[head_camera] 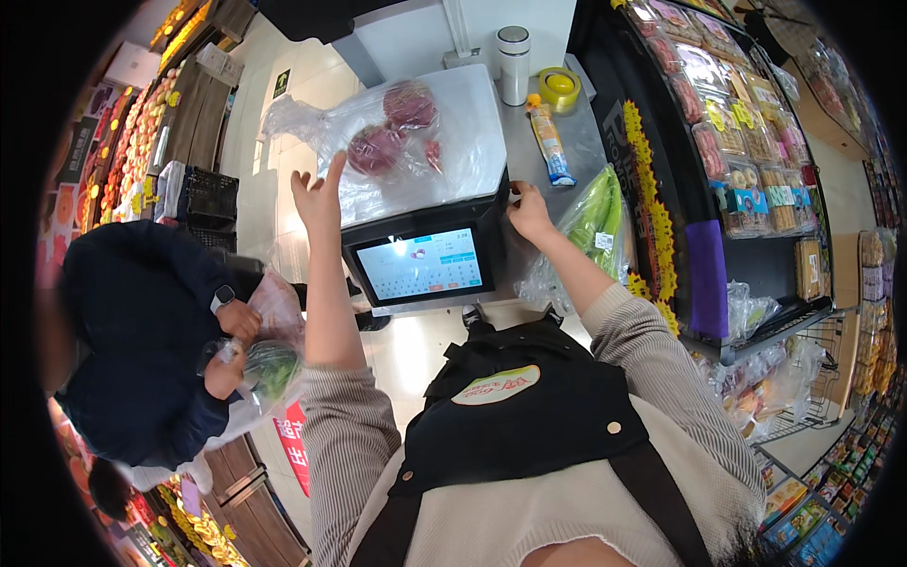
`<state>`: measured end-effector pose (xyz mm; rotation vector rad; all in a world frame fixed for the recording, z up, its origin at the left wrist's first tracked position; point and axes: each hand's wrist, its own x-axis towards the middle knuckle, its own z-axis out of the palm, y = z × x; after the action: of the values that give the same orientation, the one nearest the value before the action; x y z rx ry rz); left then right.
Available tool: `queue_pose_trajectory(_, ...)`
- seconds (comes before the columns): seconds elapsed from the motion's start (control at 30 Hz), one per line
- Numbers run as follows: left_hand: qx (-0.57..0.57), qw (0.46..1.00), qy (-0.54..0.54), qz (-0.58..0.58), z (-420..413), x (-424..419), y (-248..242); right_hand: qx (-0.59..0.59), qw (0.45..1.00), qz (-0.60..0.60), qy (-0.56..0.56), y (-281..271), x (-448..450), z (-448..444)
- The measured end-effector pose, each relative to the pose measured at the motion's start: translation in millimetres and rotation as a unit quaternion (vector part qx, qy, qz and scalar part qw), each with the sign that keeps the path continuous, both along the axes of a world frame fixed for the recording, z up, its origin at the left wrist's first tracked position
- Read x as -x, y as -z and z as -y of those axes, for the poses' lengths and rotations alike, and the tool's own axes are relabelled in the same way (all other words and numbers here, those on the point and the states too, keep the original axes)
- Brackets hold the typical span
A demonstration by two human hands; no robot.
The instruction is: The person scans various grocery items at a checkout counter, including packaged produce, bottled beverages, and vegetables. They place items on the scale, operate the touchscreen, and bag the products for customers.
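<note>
A clear plastic bag [294, 117] with two round purple vegetables [375, 149], which look like red onions, lies on the white plate [475, 142] of a weighing scale. A small red piece shows inside the bag. My left hand [319, 198] is raised at the plate's left front edge, fingers apart and nothing in them. My right hand [530, 212] is at the right side of the scale's black body, fingers curled; whether they pinch anything cannot be made out. The lit touchscreen [419, 264] faces me. Right of my right hand lies a bag of long green vegetables [595, 220].
A white flask [514, 67], a roll of yellow tape [560, 88] and an orange-and-blue packet [549, 142] are on the metal counter [510, 131]. At left, a person in dark clothing [142, 340] holds bagged greens [273, 368]. A rack of packaged food [737, 106] borders the right.
</note>
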<state>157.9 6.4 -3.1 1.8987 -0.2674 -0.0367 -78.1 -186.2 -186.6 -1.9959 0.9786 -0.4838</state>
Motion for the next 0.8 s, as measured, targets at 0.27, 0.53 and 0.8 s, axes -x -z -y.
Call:
queue_pose_trajectory(0.27,0.068,0.997,-0.008,0.021,69.4,-32.5,-7.4,-0.009,0.999,0.035,0.002,-11.3,0.0,3.1)
queue_pose_trajectory(0.53,0.115,0.984,0.045,-0.129,86.0,-59.4,1.9,-0.009,0.986,0.129,0.103,-23.2,18.1,23.6)
queue_pose_trajectory(0.8,0.259,0.924,0.242,-0.141,150.7,91.4,-84.2,-0.300,0.868,0.396,0.007,-173.5,62.2,27.9)
